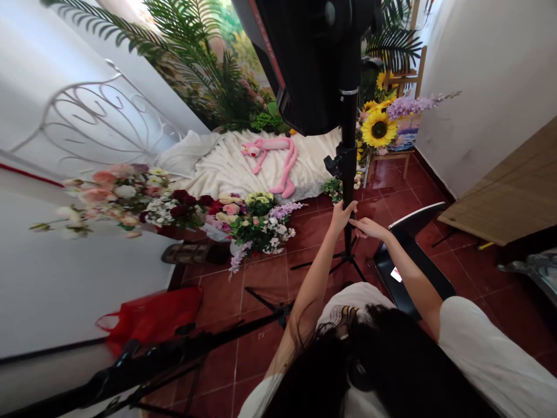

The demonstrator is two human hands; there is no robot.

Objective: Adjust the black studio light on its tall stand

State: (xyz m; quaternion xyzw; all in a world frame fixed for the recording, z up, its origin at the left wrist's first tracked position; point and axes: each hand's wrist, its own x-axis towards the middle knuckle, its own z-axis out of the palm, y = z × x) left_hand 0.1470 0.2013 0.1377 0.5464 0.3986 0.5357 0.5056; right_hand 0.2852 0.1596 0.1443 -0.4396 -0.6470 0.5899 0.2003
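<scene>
A black light stand [348,125] rises upright before me, with a large black studio light [300,64] at its top. My left hand [342,217] is wrapped around the pole below its clamp knob [333,165]. Just beneath it, on the right side, my right hand [366,228] has its fingers closed at the same pole; the fingertips are partly hidden. The stand's tripod legs [347,264] rest on the red tiles.
A second black stand [187,345] slants across the lower left, near a red bag [152,313]. At right is a black chair [413,232]. Ahead, a pink plush toy [282,157] lies on a cream blanket [217,168], with flower bunches [256,223] in front and sunflowers [379,129] at right.
</scene>
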